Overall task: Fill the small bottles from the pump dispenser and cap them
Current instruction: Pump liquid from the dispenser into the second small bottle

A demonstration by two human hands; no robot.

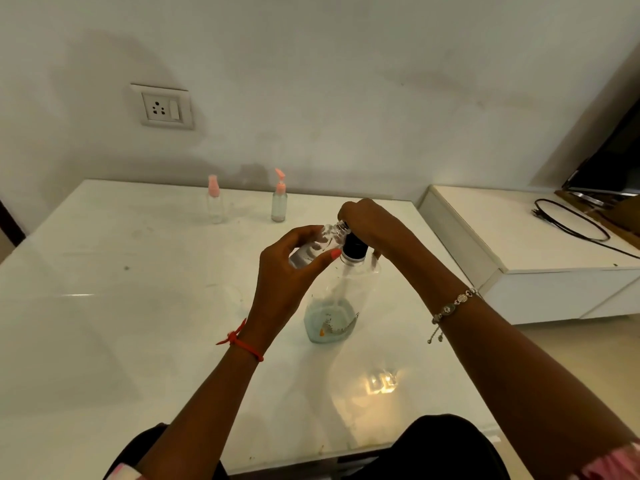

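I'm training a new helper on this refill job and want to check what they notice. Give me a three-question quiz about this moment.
1. True or false: the small bottle held in the left hand has its cap on.
2. Which hand is on the head of the pump dispenser? A the left hand, B the right hand.
3. Fill in: ___ pink-capped bottles stand at the far edge of the table.
Key: 1 false; 2 B; 3 two.
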